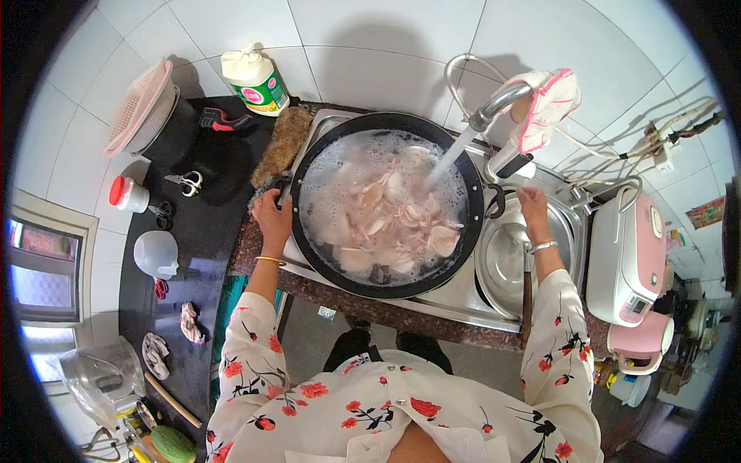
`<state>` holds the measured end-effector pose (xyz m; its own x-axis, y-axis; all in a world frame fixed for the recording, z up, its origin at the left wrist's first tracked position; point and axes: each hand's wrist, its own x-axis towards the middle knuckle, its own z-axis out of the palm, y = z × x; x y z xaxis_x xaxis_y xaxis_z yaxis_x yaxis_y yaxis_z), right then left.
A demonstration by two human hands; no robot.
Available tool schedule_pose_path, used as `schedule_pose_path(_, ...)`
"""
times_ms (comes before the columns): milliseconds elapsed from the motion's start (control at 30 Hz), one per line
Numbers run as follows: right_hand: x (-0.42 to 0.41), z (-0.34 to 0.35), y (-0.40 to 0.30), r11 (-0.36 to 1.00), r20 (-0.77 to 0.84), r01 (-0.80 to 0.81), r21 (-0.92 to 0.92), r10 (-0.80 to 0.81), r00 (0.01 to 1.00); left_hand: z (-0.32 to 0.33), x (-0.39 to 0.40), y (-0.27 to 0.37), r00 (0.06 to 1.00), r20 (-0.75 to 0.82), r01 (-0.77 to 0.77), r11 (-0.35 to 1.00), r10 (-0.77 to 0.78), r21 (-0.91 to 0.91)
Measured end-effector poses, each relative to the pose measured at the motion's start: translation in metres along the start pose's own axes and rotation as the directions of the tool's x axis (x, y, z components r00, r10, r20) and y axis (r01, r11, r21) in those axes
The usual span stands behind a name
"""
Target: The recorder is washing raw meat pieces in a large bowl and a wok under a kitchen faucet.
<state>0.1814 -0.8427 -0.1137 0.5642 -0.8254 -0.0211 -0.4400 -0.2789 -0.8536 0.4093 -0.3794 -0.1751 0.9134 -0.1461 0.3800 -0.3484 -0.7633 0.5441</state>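
A large black wok (pixel 389 293) rests over the steel sink, holding pale, thin pieces of food in cloudy, foamy water. Water runs into it from a faucet (pixel 505 101) with a pink-edged white cloth hung over it. My left hand (pixel 273 217) is at the wok's left rim, its fingers around the side handle, which is mostly hidden. To the right of the wok, my right hand (pixel 532 211) is apart from the right handle (pixel 496 201), fingers bunched and their undersides hidden. Below it, a steel pan (pixel 502 254) with a dark handle sits in the right basin.
A brown scrubber (pixel 282 144) and a green-labelled jug (pixel 255 84) stand at the left back. Scissors (pixel 188 183), a red-lidded jar (pixel 130 195) and a white plastic container (pixel 156 254) are on the black counter. A pink and white appliance (pixel 625 254) stands right of the sink.
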Motion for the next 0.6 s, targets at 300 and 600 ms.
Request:
schedule_pose_path(300, 0.017, -0.027, -0.013, 0.871, 0.242, -0.181, 0.456, 0.074, 0.967, 0.012, 0.016, -0.017, 0.997, -0.026, 0.067, 0.997, -0.068, -0.026)
schedule_pose_path(600, -0.013, -0.002, -0.037, 0.906, 0.091, -0.005, 0.424, -0.037, 0.995, 0.020, 0.029, -0.043, 0.992, 0.019, 0.126, 0.982, -0.124, -0.139)
